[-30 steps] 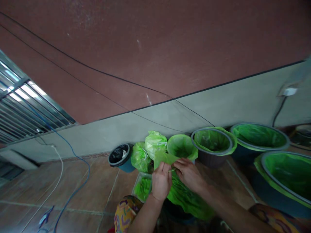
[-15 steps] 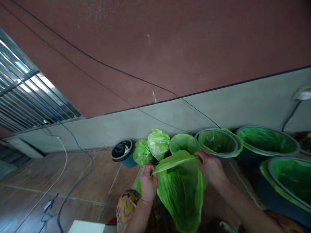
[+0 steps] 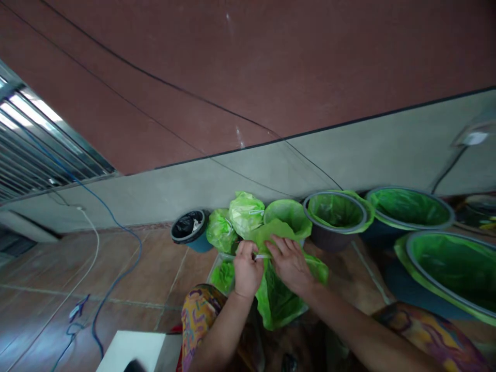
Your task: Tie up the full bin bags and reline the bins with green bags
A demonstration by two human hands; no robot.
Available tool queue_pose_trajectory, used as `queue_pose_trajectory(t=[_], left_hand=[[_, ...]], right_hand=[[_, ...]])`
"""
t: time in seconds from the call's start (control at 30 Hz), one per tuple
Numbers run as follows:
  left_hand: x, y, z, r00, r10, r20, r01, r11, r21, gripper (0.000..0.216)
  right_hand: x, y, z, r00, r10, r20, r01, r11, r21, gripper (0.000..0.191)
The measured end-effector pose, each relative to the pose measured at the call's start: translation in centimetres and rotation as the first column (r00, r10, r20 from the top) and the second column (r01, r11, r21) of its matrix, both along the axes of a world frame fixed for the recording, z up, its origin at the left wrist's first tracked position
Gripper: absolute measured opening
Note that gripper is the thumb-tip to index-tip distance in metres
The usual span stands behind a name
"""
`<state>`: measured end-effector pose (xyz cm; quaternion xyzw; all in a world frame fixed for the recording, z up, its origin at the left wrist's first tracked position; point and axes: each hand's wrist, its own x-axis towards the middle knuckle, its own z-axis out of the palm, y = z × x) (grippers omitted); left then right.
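A bright green plastic bag point(image 3: 281, 299) hangs in front of me, its top edge bunched between both hands. My left hand point(image 3: 247, 269) pinches the rim of the bag, fingers closed. My right hand point(image 3: 289, 261) grips the same edge right beside it, fingers curled over the plastic. The two hands almost touch at the bag's mouth. Patterned sleeves cover my arms lower down.
Along the grey wall stand a small bin with a black liner point(image 3: 188, 230), tied green bags point(image 3: 244, 214), a green-lined pot point(image 3: 336, 217) and two large green-lined basins point(image 3: 411, 212) point(image 3: 453, 268). Cables point(image 3: 116, 243) trail over the tiled floor at left. A white box point(image 3: 129, 351) lies near my knee.
Half a second ago my hands held the bag's mouth stretched wide apart; now they have come together at the middle, gathering the rim.
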<state>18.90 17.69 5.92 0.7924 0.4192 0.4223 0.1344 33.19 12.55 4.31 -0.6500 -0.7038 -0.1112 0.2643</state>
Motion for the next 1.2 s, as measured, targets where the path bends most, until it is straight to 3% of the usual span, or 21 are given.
queue_pose_trajectory(t=[0.27,0.47,0.6,0.67,0.73,0.8,0.87,1.0,1.2], left_hand=[[-3.1,1.3,-1.8,0.996,0.046,-0.077,-0.044,0.999,0.025,0.045],[-6.1,1.9,-2.8,0.991,0.116,-0.060,-0.115,0.993,0.027,0.046],[-5.8,1.8,-3.0,0.991,0.124,-0.043,-0.123,0.992,0.012,0.048],[-4.8,1.6,-2.9,0.994,0.099,-0.042,-0.098,0.995,0.015,0.050],[-3.3,1.2,-2.7,0.998,0.051,-0.047,-0.051,0.999,0.015,0.052],[-1.8,0.8,-2.5,0.999,-0.001,-0.051,0.001,1.000,0.009,0.055],[-0.6,0.4,-2.4,0.998,-0.037,-0.052,0.037,0.999,0.004,0.056],[-0.1,0.3,-2.4,0.998,-0.035,-0.051,0.035,0.999,0.012,0.059],[-2.5,1.6,-3.0,0.999,0.031,-0.043,-0.029,0.999,0.032,0.050]], right_hand=[[3.7,0.6,0.0,0.992,-0.118,-0.041,0.114,0.989,-0.095,0.037],[7.1,-0.7,1.0,0.951,-0.302,-0.069,0.272,0.921,-0.280,0.040],[6.8,-1.3,1.3,0.932,-0.360,0.042,0.360,0.905,-0.225,0.049],[5.0,-1.5,1.2,0.949,-0.309,0.062,0.314,0.941,-0.126,0.060],[2.5,-1.6,0.9,0.984,-0.168,0.062,0.171,0.984,-0.054,0.067],[0.2,-1.5,0.5,0.997,-0.019,0.070,0.021,0.999,-0.033,0.063],[-1.3,-1.1,0.1,0.998,0.025,0.061,-0.022,0.999,-0.038,0.050],[-0.6,-0.2,0.0,0.998,0.009,0.061,-0.002,0.994,-0.112,0.028],[3.5,0.2,0.4,0.994,-0.108,-0.003,0.107,0.988,-0.109,0.035]])
